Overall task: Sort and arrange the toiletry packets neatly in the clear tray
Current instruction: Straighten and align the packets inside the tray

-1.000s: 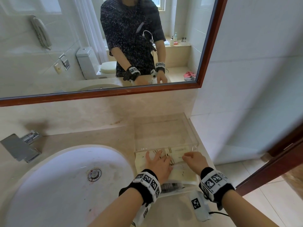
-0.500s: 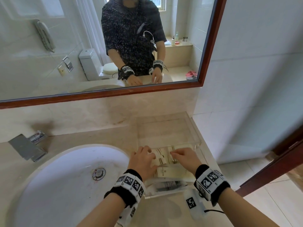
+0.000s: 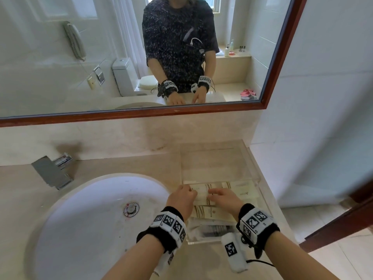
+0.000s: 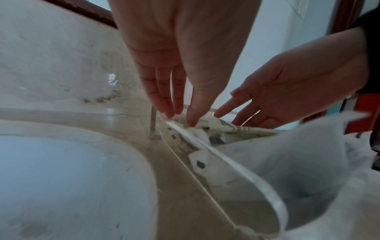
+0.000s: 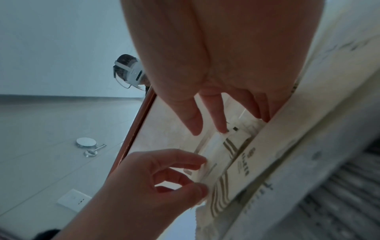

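Observation:
The clear tray (image 3: 214, 158) stands on the counter, right of the sink. Cream packets with gold stripes lie in its near half, the far half bare. Across them lies a small slim white packet (image 3: 202, 194). My left hand (image 3: 192, 191) pinches its left end between thumb and forefinger, plainest in the right wrist view (image 5: 200, 175). My right hand (image 3: 212, 193) touches the other end with straight fingertips (image 5: 223, 129). A larger striped packet (image 3: 212, 213) lies under my hands, and a clear-wrapped dark item (image 3: 212, 231) sits at the tray's near end.
The white sink (image 3: 90, 219) and chrome tap (image 3: 54, 172) are to the left. A red-framed mirror (image 3: 141, 114) hangs above the counter. The tiled wall (image 3: 312, 118) closes in on the right, where the counter ends by a dark door frame (image 3: 343, 223).
My left hand lifted off the packets, where it lay flat, and came onto the slim packet's left end. My right hand shifted slightly left to meet it.

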Available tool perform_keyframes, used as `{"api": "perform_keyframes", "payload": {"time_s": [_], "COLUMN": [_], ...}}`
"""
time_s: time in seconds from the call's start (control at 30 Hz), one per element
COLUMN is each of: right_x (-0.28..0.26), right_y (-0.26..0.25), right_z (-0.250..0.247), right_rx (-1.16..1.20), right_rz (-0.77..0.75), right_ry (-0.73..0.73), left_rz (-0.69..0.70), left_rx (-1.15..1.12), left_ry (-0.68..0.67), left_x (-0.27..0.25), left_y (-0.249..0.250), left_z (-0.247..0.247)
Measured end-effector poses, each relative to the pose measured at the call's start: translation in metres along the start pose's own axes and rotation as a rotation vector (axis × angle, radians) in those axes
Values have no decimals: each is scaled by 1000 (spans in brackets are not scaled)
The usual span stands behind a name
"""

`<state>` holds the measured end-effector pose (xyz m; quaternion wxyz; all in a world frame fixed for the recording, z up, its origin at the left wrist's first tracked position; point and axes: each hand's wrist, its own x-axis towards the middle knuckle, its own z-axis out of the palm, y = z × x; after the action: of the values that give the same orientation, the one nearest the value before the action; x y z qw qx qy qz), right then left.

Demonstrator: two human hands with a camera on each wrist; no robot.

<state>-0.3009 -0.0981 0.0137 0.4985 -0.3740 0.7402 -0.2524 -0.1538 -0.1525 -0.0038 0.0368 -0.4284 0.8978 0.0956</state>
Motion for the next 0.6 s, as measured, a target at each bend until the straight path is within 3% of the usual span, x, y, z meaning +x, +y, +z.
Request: {"api": "perform_keyframes", "payload": {"time_s": [0.4, 0.6], "right_x": [-1, -1], "right_y": [1, 2], "right_z": [0, -1], "right_rx": [19, 30], "right_rz": [-10, -10], "right_ry": [15, 25], "left_rz": [99, 136], "left_rx": [-2, 51], "left_ry": [39, -57], "left_x": [6, 7], "left_y": [1, 0], "left_z": [8, 12]}}
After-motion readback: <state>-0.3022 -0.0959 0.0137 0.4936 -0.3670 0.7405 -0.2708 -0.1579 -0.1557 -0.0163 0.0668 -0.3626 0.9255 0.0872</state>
